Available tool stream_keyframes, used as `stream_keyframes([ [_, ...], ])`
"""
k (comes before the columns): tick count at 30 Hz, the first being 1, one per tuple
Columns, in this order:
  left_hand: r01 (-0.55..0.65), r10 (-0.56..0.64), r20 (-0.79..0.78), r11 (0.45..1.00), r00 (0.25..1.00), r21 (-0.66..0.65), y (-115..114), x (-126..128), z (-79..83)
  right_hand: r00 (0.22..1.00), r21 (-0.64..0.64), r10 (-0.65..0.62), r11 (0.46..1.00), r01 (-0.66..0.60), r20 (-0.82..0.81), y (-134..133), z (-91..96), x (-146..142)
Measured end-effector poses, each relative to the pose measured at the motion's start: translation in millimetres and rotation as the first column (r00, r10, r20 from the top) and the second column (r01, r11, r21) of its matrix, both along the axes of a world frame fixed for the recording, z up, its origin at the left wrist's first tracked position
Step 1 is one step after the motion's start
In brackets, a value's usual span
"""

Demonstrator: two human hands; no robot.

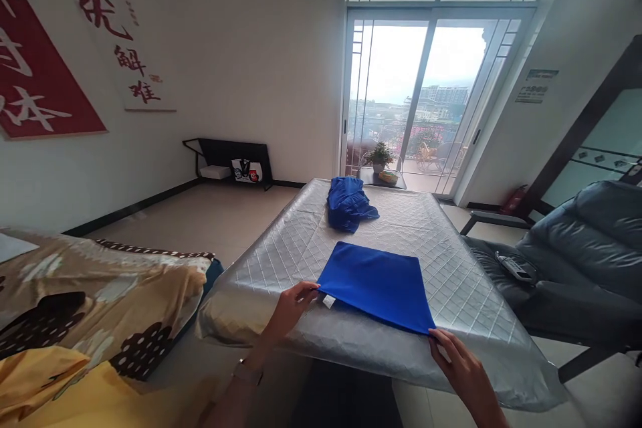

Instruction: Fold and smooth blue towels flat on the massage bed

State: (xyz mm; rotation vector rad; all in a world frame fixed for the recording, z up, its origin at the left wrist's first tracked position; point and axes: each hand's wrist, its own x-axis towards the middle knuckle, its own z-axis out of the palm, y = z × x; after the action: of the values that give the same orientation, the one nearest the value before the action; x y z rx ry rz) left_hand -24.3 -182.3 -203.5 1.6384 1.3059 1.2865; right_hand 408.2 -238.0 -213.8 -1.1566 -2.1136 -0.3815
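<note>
A flat, roughly square piece of blue cloth [376, 284] lies on the silver quilted table cover [271, 274]. My left hand [295, 304] pinches its near left corner, beside a small white tag [329, 301]. At the near right corner, my right hand [454, 356] has thumb and fingers closed on the edge. The cloth's near edge stretches between the two hands. Farther back on the cover rests a crumpled blue cloth [347, 204], apart from the flat one.
To the left is a bed with a brown patterned blanket [145, 287] and yellow fabric [85, 388]. A dark padded armchair [592, 261] stands close on the right, with a remote-like device [515, 269] on it. A potted plant [380, 157] stands behind the table, before glass doors.
</note>
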Motion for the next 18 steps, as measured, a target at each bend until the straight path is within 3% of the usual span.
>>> stream_keyframes([
  [4, -0.013, 0.013, 0.005, 1.0, 1.0, -0.01, -2.3, -2.6, 19.5, 0.997, -0.009, 0.045, 0.999, -0.046, -0.068, -1.5, 29.3, 3.3],
  [10, -0.018, 0.019, -0.019, 0.997, 1.0, 0.071, -2.7, -7.6, 68.1, 0.992, 0.031, 0.091, 0.996, -0.088, -0.085, 4.1, 105.8, 17.7],
  [14, -0.024, 0.019, 0.038, 0.992, 0.999, 0.125, -1.5, -5.7, 107.8, 0.992, -0.052, 0.088, 0.994, -0.093, -0.09, 8.3, 158.9, 28.5],
  [18, 0.02, -0.03, 0.074, 0.991, 0.997, 0.134, 14.2, -3.0, 145.3, 0.997, -0.171, -0.02, 0.985, 0.008, -0.069, 21.6, 201.3, 41.5],
])
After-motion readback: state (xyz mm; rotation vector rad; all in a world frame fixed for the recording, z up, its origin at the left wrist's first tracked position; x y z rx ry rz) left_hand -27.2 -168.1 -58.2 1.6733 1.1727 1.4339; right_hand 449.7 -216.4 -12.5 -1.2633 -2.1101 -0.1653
